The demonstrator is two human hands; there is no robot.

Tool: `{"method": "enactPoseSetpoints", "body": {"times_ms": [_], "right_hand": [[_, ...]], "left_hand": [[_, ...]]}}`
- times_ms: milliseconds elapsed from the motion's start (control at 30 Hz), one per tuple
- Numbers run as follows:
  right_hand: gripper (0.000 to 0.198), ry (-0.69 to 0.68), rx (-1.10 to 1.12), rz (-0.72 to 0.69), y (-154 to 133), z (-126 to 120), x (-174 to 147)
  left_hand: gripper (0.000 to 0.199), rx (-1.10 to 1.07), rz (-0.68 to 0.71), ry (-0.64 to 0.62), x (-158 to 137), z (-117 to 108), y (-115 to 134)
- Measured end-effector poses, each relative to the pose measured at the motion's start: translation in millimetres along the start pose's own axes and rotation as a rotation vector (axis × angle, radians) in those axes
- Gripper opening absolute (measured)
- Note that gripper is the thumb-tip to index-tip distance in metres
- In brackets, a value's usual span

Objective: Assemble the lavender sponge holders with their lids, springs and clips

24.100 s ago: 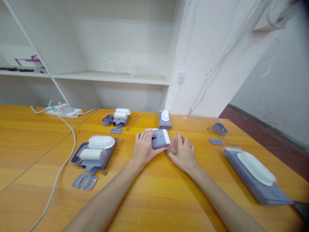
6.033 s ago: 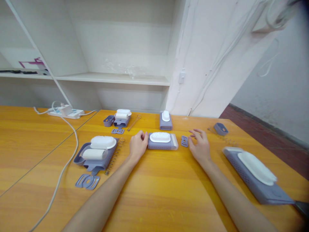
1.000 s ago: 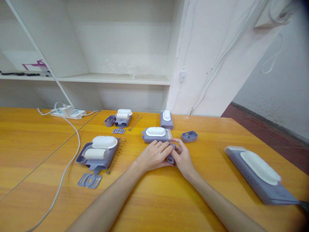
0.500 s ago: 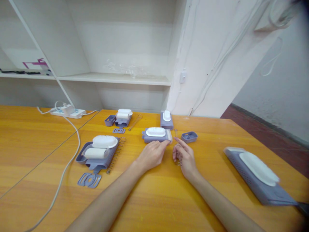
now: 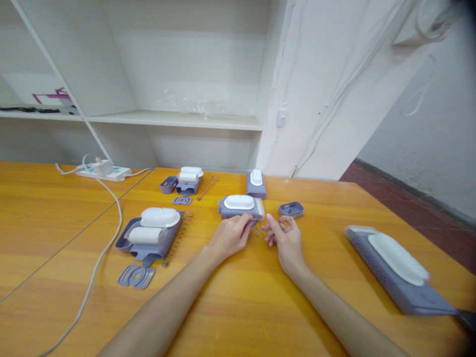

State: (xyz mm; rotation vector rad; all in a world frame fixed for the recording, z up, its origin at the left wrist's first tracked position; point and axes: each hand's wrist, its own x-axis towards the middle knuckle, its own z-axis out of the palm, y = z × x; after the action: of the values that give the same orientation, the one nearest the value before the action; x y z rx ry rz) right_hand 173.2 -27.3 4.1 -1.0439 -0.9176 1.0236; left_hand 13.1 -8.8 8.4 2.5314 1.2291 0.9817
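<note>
A grey-purple case (image 5: 231, 213) with a white bristled brush (image 5: 239, 202) on top and a clear end at the right lies in front of me. My left hand (image 5: 231, 234) is at the case's near right corner, thumb and fingers pinching a small grey piece (image 5: 254, 223). Thin wire coils of a metal spring (image 5: 257, 231) run between the two hands. My right hand (image 5: 285, 243) has its fingers curled round the spring, part of which shows over the fingertips. Just beyond it sits a grey end cap (image 5: 291, 209).
Left of my hands lies a disassembled set (image 5: 154, 238) with a white roller, a spring (image 5: 174, 243) and flat grey plates (image 5: 136, 276). Smaller sets (image 5: 189, 186) stand behind. A large grey case (image 5: 394, 267) is at right. A white cable (image 5: 107, 248) crosses the left side.
My left hand has drawn slightly back from the case's end and now pinches a grey piece. The right hand has turned, bringing the spring from upright to sideways between the hands.
</note>
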Motion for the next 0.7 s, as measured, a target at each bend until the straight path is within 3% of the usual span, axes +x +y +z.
{"method": "enactPoseSetpoints", "body": {"times_ms": [400, 700], "right_hand": [[0.044, 0.002, 0.113, 0.023, 3, -1, 2], [0.030, -0.031, -0.024, 0.023, 5, -2, 3]], "left_hand": [[0.011, -0.106, 0.025, 0.167, 1, 10, -11], [0.011, -0.207, -0.053, 0.091, 1, 3, -5]]}}
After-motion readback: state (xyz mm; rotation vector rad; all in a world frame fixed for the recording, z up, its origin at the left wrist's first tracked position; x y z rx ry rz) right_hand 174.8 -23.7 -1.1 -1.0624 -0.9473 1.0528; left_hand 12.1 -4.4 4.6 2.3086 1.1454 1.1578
